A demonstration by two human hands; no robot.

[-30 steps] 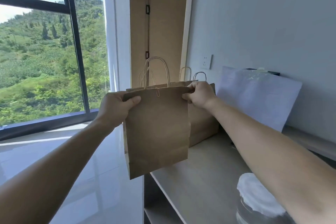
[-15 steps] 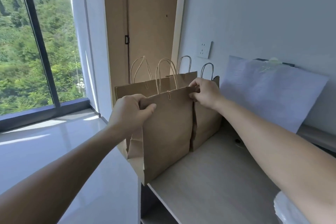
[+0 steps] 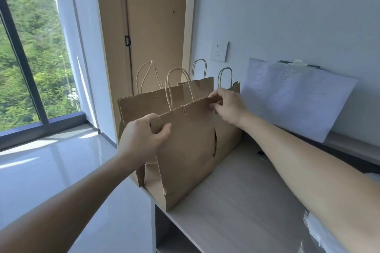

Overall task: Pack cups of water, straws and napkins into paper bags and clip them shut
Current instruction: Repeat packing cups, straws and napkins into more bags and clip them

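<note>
A brown paper bag (image 3: 185, 150) with twine handles stands at the left end of the wooden counter (image 3: 242, 201), its top held shut by a pink paper clip (image 3: 184, 110). My left hand (image 3: 141, 139) grips the bag's top left corner, thumb in front. My right hand (image 3: 228, 107) pinches the top right corner. Behind it stands a second clipped bag (image 3: 141, 104), and two more bags (image 3: 202, 86) stand against the wall side. No cups, straws or napkins are visible.
A white sheet of paper (image 3: 296, 96) leans on the wall at the right, below a wall socket (image 3: 219, 51). A white plastic-covered object (image 3: 320, 234) sits at the bottom right. The counter ends just left of the bag, above a glossy floor (image 3: 51, 160).
The bag was held in the air off the counter's end; both hands have brought it rightward and down, and it now stands on the counter in front of the other bags.
</note>
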